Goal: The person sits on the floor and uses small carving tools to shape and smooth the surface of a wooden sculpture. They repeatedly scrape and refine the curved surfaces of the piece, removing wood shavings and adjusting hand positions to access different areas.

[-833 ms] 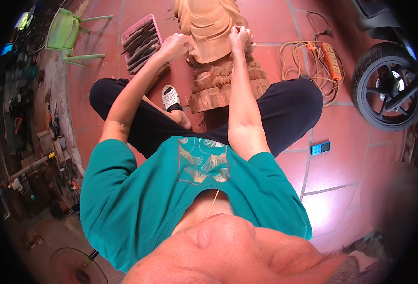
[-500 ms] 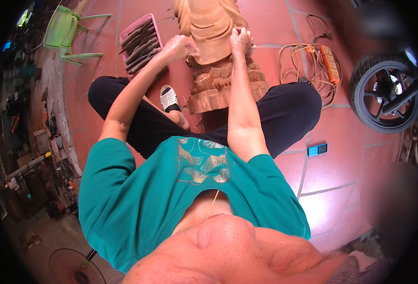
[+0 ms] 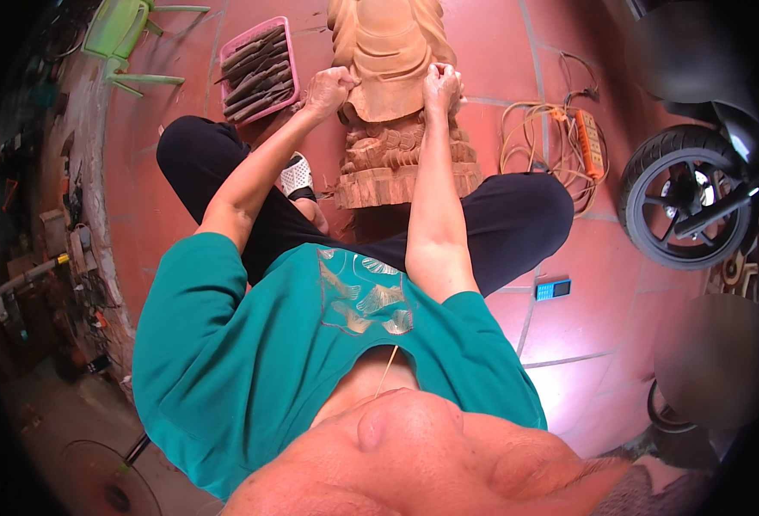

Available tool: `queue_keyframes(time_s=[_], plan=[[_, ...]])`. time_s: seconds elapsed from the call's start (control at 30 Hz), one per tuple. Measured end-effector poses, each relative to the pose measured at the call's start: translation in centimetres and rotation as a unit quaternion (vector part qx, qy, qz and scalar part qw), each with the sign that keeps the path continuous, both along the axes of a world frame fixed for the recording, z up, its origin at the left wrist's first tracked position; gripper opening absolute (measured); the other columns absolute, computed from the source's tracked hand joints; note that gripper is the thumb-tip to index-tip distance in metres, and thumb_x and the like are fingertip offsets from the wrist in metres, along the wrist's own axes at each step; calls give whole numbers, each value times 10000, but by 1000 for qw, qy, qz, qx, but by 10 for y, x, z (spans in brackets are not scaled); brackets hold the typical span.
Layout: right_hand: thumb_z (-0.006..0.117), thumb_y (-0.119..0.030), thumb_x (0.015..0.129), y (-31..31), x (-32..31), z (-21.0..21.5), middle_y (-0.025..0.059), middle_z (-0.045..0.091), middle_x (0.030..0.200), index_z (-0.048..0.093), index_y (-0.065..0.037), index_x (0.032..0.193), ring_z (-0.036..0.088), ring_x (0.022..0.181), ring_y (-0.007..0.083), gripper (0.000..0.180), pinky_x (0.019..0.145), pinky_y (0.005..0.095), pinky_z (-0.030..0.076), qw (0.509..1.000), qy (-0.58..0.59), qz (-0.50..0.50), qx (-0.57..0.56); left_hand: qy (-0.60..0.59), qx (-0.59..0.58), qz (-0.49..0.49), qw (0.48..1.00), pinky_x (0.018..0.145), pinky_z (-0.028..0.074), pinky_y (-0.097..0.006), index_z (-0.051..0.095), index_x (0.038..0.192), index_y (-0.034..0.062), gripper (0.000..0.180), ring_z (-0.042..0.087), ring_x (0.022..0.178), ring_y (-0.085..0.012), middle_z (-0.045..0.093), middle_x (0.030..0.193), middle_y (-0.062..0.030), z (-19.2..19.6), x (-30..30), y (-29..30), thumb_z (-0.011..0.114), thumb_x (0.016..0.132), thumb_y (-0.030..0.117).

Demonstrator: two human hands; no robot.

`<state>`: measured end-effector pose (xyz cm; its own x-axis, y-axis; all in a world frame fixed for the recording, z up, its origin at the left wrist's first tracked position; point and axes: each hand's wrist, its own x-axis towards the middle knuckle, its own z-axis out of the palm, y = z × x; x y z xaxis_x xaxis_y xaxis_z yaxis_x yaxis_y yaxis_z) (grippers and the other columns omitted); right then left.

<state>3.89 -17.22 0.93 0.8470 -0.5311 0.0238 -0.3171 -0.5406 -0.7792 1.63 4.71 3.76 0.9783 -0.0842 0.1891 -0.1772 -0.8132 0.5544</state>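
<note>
Hands grip a tall carved pale wooden statue (image 3: 388, 95) standing on the red tiled floor (image 3: 586, 310) between the seated person's legs. Left hand (image 3: 329, 88) and right hand (image 3: 442, 86) curl closed against its sides, steadying it; a pink tray of carving chisels (image 3: 259, 70) lies within reach.

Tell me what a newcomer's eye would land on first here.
First, the tall wooden carving standing on the red tile floor at top centre, with the left hand and right hand pressed on either side of it. Left of it lies a pink tray of chisels; at far right is a motorbike wheel, beside a coiled orange extension cord.
</note>
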Motion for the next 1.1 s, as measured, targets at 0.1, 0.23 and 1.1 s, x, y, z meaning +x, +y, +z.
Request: queue_keyframes(time_s=[0.1, 0.23, 1.1], plan=[[629, -286, 861, -2, 4, 1, 57, 649, 1038, 685, -177, 923, 557, 1065, 283, 137, 965, 532, 307, 1000, -9, 7, 17, -26, -52, -6, 998, 682, 505, -371, 696, 843, 58, 71, 666, 778, -295, 685, 833, -132, 3, 3, -6, 661, 813, 113], [626, -273, 862, -1, -1, 6, 67, 642, 1036, 679, -164, 914, 541, 1082, 290, 132, 969, 549, 289, 999, -8, 21, 30, -68, -114, -76, 988, 700, 515, -414, 646, 837, 49, 77, 653, 809, -326, 675, 828, -128, 9, -6, -24, 644, 814, 123], [610, -300, 871, -9, 1, 6, 74, 638, 1060, 677, -158, 959, 553, 1086, 284, 179, 980, 536, 297, 997, 16, 47, 54, -17, 33, 11, 999, 700, 494, -472, 656, 792, 95, 78, 644, 822, -362, 663, 839, -143, -15, 19, 23, 579, 796, 105]])
